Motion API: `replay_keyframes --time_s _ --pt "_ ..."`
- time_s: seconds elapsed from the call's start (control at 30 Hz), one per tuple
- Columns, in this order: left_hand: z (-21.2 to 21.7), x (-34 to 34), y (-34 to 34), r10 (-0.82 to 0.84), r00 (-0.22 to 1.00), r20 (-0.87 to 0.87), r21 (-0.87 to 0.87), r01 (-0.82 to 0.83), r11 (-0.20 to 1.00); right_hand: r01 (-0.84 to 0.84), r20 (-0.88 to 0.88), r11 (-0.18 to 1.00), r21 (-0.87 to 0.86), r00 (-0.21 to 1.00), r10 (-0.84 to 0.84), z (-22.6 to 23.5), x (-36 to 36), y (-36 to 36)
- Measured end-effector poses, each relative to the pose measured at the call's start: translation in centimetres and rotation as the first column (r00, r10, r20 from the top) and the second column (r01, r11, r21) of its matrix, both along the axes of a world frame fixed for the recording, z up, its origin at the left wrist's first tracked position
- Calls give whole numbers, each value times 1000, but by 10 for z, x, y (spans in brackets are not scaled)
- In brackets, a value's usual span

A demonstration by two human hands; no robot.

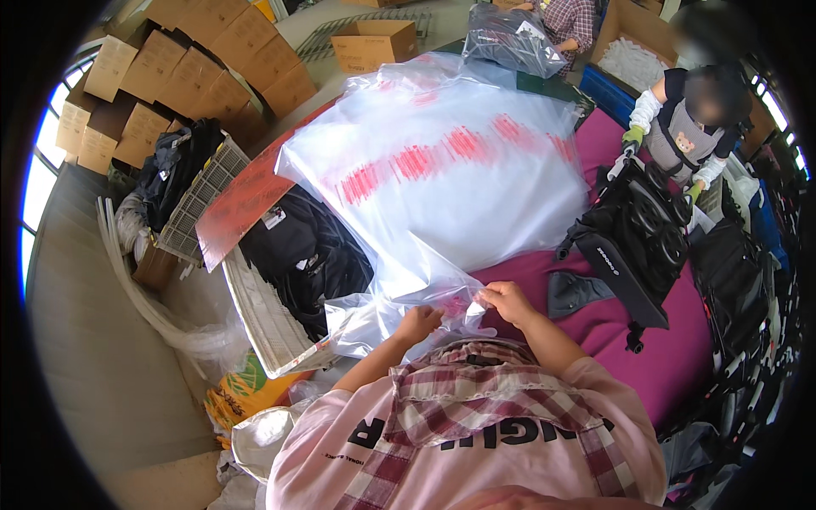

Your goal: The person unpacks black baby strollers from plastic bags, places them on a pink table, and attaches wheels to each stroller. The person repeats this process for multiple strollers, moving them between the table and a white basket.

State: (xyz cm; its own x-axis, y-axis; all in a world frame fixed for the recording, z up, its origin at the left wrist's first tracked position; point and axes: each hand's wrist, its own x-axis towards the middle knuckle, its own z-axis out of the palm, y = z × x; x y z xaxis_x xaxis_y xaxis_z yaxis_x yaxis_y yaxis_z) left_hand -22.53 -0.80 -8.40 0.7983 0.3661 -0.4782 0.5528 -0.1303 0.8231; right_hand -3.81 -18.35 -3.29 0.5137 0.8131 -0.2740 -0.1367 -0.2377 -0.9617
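Observation:
A pile of large clear plastic bags (476, 204) with red print covers the middle of the table. The near end of the top bag is pulled toward my body and bunched between my hands. My left hand (418, 324) is closed on the crumpled plastic close to my waist. Just right of it, my right hand (507, 301) pinches the bag's edge between thumb and fingers. Beside my right hand a small dark grey piece of fabric (578, 293) lies on the magenta table cover (531, 276).
A white crate (259, 319) of black fabric items (297, 238) stands at the left, near a red board (246, 208). Cardboard boxes (183, 76) are stacked far left. Across the table at right, a gloved co-worker (693, 127) handles a black wheeled item (633, 238). Another person (568, 21) stands behind.

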Motion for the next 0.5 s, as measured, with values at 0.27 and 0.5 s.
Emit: replay_keyframes --time_s 0.27,0.5 --pt "47 57 -37 -26 995 96 -282 52 958 -48 -37 999 -4 998 47 7 -19 -9" --pt "39 59 -57 -39 986 160 -101 55 993 73 -320 991 114 947 -33 -10 -1 -40"
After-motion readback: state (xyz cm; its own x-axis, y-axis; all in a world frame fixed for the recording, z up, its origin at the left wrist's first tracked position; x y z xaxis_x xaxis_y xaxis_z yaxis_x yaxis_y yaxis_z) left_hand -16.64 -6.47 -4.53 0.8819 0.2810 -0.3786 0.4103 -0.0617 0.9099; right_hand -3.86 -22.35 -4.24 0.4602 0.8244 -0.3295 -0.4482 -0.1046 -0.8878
